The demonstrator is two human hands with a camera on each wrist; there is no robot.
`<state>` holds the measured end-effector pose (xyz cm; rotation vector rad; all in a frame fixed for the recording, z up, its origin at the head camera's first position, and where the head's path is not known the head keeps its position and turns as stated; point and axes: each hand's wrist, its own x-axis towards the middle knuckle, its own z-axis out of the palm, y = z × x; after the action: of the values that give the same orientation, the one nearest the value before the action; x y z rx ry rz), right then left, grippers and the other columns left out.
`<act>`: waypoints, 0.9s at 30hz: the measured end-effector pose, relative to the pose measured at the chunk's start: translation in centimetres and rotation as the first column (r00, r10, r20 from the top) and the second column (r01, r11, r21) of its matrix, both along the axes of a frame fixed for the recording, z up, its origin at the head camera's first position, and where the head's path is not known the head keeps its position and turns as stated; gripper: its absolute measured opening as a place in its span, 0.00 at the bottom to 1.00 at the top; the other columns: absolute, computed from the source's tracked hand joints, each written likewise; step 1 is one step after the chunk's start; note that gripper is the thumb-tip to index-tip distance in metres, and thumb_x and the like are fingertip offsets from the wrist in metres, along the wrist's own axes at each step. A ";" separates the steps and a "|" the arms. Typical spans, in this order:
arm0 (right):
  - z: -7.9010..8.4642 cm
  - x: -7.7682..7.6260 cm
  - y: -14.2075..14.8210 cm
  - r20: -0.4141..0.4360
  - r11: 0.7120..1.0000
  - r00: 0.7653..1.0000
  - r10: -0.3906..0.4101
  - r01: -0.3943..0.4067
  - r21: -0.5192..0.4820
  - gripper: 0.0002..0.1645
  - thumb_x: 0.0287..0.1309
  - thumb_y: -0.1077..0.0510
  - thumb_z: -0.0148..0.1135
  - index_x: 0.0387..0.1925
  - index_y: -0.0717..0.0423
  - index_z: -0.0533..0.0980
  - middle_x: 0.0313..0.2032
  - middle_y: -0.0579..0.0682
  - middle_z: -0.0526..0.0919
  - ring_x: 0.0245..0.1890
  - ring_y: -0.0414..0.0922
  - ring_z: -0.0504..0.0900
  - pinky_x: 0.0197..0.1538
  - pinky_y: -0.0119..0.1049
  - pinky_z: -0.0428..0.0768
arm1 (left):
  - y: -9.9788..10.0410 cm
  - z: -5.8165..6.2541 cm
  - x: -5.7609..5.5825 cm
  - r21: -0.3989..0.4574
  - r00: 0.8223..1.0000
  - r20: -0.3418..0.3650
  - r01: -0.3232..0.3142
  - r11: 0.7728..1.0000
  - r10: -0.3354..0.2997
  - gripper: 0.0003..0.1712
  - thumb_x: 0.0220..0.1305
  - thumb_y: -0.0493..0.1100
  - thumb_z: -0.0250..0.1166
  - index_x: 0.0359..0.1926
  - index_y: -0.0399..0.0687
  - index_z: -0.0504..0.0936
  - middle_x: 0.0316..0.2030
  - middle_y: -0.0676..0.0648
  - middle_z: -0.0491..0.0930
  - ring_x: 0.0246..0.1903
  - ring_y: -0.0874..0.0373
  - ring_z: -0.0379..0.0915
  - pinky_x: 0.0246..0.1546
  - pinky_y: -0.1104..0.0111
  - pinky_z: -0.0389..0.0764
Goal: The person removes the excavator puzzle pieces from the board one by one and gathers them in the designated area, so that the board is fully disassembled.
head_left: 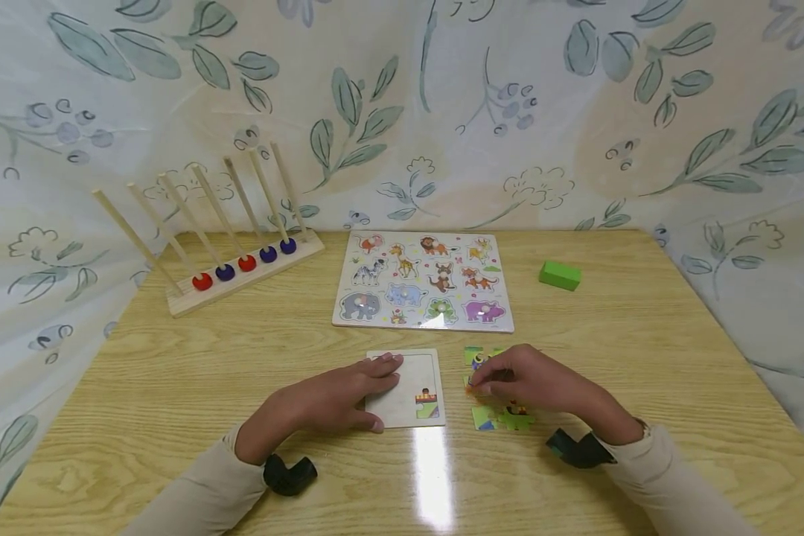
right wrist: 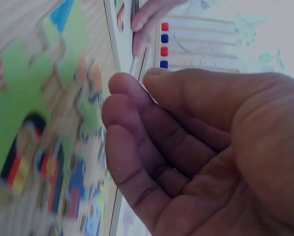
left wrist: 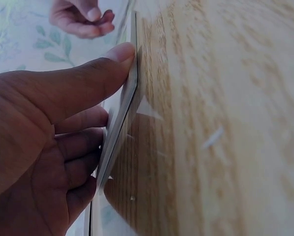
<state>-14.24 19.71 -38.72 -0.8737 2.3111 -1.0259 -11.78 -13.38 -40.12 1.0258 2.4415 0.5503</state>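
Observation:
My left hand (head_left: 328, 394) lies over the left part of a white puzzle tray (head_left: 412, 370), its fingers spread on the surface. Its thumb (left wrist: 121, 53) rests at the tray's near edge. In the tray's lower right corner sits a joined patch of puzzle pieces (head_left: 427, 409), green with a red and yellow stripe. My right hand (head_left: 543, 378) hovers low over loose jigsaw pieces (head_left: 485, 418) right of the tray. Its fingers are loosely bent, fingertips close to a piece at the group's left side. Nothing shows between thumb and fingers (right wrist: 121, 147) in the right wrist view.
Behind the tray lies an animal peg puzzle board (head_left: 418, 268). A wooden rod stand (head_left: 254, 277) with red and blue beads stands back left. A green block (head_left: 560, 275) lies back right. Patterned cloth (head_left: 455, 134) hangs behind the wooden table (head_left: 241, 357).

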 end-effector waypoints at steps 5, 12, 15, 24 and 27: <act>-0.2 -0.2 -1.5 -0.018 0.999 0.999 0.035 -0.035 -0.002 0.10 0.64 0.63 0.61 0.44 0.59 0.84 0.40 0.47 0.86 0.31 0.36 0.79 0.34 0.31 0.79 | 0.0 -0.1 0.0 0.003 1.000 0.007 -0.007 1.000 0.007 0.41 0.62 0.50 0.67 0.72 0.42 0.63 0.75 0.49 0.48 0.74 0.54 0.40 0.69 0.58 0.54; -0.6 -0.5 -3.3 -0.062 0.998 0.996 0.065 -0.066 0.001 0.12 0.64 0.66 0.59 0.46 0.59 0.83 0.35 0.46 0.85 0.20 0.34 0.72 0.25 0.28 0.73 | 0.0 -0.1 -0.1 0.002 1.000 0.002 0.000 1.000 0.000 0.41 0.62 0.50 0.67 0.72 0.41 0.63 0.75 0.49 0.48 0.73 0.54 0.40 0.69 0.58 0.54; -0.8 -0.7 -3.9 -0.077 0.996 0.994 0.082 -0.083 -0.012 0.13 0.63 0.68 0.59 0.46 0.58 0.84 0.38 0.47 0.86 0.25 0.34 0.75 0.30 0.29 0.75 | 0.1 -0.1 -0.1 -0.003 1.000 0.002 0.005 1.000 -0.005 0.41 0.63 0.50 0.67 0.72 0.41 0.63 0.75 0.49 0.48 0.73 0.54 0.40 0.69 0.59 0.55; -1.0 -0.8 -4.8 -0.085 0.995 0.991 0.101 -0.102 -0.003 0.12 0.64 0.65 0.60 0.46 0.57 0.84 0.44 0.45 0.85 0.42 0.36 0.81 0.45 0.32 0.79 | 0.0 -0.2 -0.2 0.001 1.000 -0.003 0.012 1.000 -0.012 0.41 0.63 0.50 0.67 0.72 0.41 0.63 0.75 0.49 0.48 0.73 0.54 0.40 0.69 0.59 0.55; -1.0 -0.9 -5.2 -0.087 0.993 0.990 0.114 -0.115 0.000 0.12 0.64 0.65 0.60 0.46 0.58 0.84 0.44 0.45 0.86 0.42 0.35 0.81 0.44 0.32 0.79 | 0.0 -0.2 -0.2 0.002 1.000 -0.001 0.013 1.000 -0.013 0.41 0.63 0.51 0.67 0.72 0.41 0.63 0.75 0.49 0.48 0.74 0.55 0.40 0.69 0.59 0.55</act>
<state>-15.12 14.55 -39.67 -1.0592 2.2997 -0.9630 -11.98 -13.38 -40.35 1.0418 2.4340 0.5489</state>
